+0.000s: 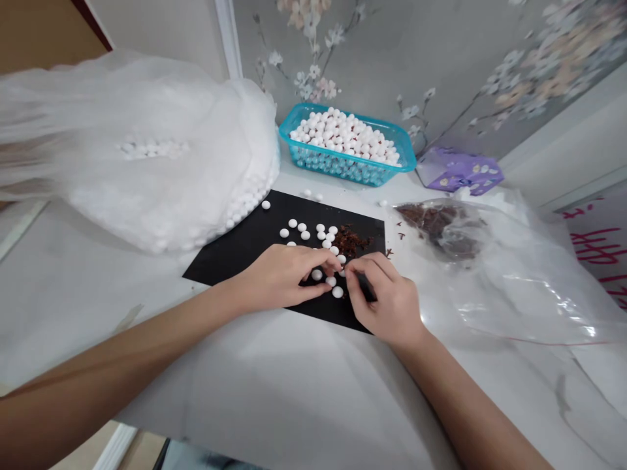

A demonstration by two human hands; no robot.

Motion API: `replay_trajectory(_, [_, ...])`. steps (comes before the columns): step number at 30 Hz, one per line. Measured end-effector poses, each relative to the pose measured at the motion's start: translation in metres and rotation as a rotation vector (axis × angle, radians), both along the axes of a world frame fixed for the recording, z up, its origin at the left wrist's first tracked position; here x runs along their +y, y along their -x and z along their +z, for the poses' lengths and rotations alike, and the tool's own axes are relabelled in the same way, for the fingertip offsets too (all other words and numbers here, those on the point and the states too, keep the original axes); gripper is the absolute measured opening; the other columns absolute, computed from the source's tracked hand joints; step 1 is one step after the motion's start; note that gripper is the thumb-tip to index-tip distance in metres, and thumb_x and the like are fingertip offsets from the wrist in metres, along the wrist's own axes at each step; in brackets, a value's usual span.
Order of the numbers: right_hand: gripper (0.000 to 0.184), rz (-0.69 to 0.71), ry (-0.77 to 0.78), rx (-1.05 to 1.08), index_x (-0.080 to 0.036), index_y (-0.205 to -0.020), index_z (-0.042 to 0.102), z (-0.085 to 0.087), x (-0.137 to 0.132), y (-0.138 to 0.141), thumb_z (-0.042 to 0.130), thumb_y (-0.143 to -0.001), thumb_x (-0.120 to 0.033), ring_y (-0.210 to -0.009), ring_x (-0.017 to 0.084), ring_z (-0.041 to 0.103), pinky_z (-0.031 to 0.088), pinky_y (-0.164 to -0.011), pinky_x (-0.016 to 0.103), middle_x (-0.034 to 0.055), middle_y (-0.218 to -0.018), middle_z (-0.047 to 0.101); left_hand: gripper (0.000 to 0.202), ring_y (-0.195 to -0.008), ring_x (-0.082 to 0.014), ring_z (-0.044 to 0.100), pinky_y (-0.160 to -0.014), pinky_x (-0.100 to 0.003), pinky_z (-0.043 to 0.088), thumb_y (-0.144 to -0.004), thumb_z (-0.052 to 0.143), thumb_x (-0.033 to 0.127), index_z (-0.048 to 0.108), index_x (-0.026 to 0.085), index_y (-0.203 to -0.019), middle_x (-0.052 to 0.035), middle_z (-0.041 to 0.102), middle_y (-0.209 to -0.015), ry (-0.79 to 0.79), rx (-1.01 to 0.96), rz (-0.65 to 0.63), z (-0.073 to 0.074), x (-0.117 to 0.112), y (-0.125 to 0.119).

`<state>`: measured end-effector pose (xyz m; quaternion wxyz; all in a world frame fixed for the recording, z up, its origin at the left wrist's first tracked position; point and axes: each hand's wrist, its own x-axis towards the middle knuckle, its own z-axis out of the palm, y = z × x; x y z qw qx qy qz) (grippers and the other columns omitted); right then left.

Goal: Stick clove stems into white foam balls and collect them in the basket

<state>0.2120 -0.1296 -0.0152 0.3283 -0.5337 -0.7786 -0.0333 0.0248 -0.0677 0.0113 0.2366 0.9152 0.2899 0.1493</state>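
Small white balls (337,292) lie scattered over a black mat (230,238), several of them under and between my hands. My left hand (281,277) reaches in low from the left, thumb and index finger apart around a few balls, its fingertips close to them. Opposite it, my right hand (386,297) is closed in a pinch, thumb against index finger, almost touching the left fingertips. Whatever is in that pinch is too small or hidden to make out. Just beyond the fingers sits a little heap of reddish-brown bits (350,241) at the mat's right side.
A teal basket (343,156) full of white balls stands against the flowered wall. At left bulges a big translucent white bag (196,143) of balls. To the right lie a clear plastic bag (509,281) with brown bits and a purple packet (460,171).
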Motion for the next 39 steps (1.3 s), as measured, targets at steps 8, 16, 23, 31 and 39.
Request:
replay_trajectory(8, [0.017,0.092,-0.055,-0.197,-0.016,-0.089,0.06,-0.004,0.001,0.0,0.042,-0.087,-0.014,-0.058,0.01,0.059,0.039,-0.046,0.021,0.0035,-0.081,0.064,0.022,-0.065,-0.0072,0.059,-0.06,-0.017,0.038,-0.08,0.055,0.025,0.052,0.023,-0.101,0.0065,0.069,-0.088,0.036,0.019,0.022,-0.002,0.001,0.0])
replay_trajectory(16, [0.022,0.124,-0.073,-0.267,-0.015,-0.09,0.062,0.0,0.002,0.001,0.041,-0.086,-0.009,-0.06,0.01,0.059,0.037,-0.044,0.021,0.0043,-0.079,0.064,0.026,-0.06,-0.0069,0.058,-0.057,-0.018,0.038,-0.077,0.057,0.028,0.05,0.024,-0.102,0.0076,0.068,-0.084,0.124,0.032,0.096,-0.002,0.001,-0.002])
replay_trajectory(23, [0.021,0.207,0.017,-0.154,-0.016,-0.094,0.059,0.0,0.0,-0.001,0.042,-0.085,-0.011,-0.069,0.013,0.062,0.044,-0.05,0.021,0.0062,-0.087,0.063,0.026,-0.06,-0.0085,0.058,-0.057,-0.019,0.039,-0.076,0.057,0.031,0.051,0.024,-0.1,0.0066,0.068,-0.082,0.163,0.043,0.124,-0.001,0.001,-0.003])
replay_trajectory(31, [0.021,0.274,0.173,0.007,-0.017,-0.093,0.055,0.003,-0.002,0.003,0.04,-0.081,-0.009,-0.071,0.015,0.059,0.046,-0.054,0.023,0.0067,-0.085,0.059,0.028,-0.059,-0.0081,0.056,-0.057,-0.019,0.038,-0.074,0.059,0.032,0.05,0.024,-0.099,0.0064,0.069,-0.084,0.214,0.028,0.142,-0.002,0.003,-0.002])
replay_trajectory(39, [0.018,0.247,0.312,-0.043,-0.017,-0.083,0.054,0.008,-0.003,0.007,0.037,-0.089,-0.022,-0.065,0.012,0.054,0.045,-0.053,0.022,0.0054,-0.083,0.052,0.021,-0.057,-0.0076,0.055,-0.056,-0.019,0.038,-0.076,0.057,0.03,0.051,0.023,-0.095,0.0074,0.064,-0.074,0.216,0.002,0.141,-0.001,0.0,-0.004])
